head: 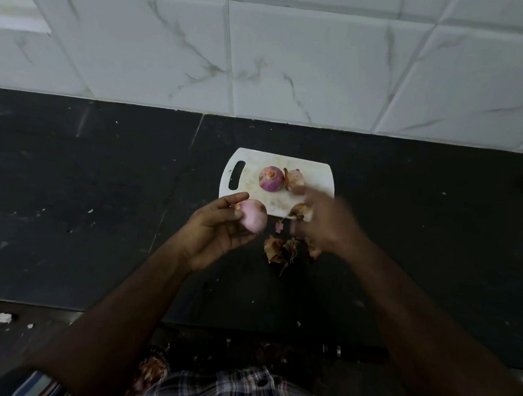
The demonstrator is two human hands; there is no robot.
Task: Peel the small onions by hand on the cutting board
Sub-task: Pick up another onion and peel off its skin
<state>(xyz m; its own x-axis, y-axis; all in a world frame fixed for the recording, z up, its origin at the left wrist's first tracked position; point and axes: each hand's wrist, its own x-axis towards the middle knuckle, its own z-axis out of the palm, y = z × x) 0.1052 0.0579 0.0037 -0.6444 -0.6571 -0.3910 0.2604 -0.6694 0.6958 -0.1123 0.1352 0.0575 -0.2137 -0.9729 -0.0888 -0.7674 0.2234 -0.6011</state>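
Onion [253, 214] in left hand [218, 229]; peels [280, 249] litter counter [101, 188]

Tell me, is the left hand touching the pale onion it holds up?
Touching. The head view shows the left hand curled round the pale peeled onion, thumb and fingertips pressed on its surface, lifted just off the near edge of the cutting board.
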